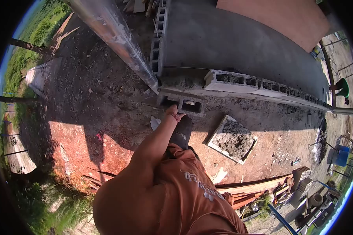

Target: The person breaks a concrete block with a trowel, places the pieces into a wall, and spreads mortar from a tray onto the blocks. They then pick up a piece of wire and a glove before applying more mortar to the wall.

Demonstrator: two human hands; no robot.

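My left arm reaches forward and down from an orange sleeve. My left hand (173, 112) is on the near edge of a hollow grey concrete block (188, 104), fingers curled over its rim. That block lies at the corner of a low block wall (259, 85), just in front of the base of a tilted metal pole (117, 39). My dark boot (181, 133) stands on the red earth right below the hand. My right hand is out of view.
A square tray of grey mortar (220, 135) sits on the ground to the right of my foot. Behind the wall lies a grey concrete slab (231, 43). Planks (255, 190) are piled at lower right. A person in green (343, 88) bends at far right, near a blue bucket (341, 154).
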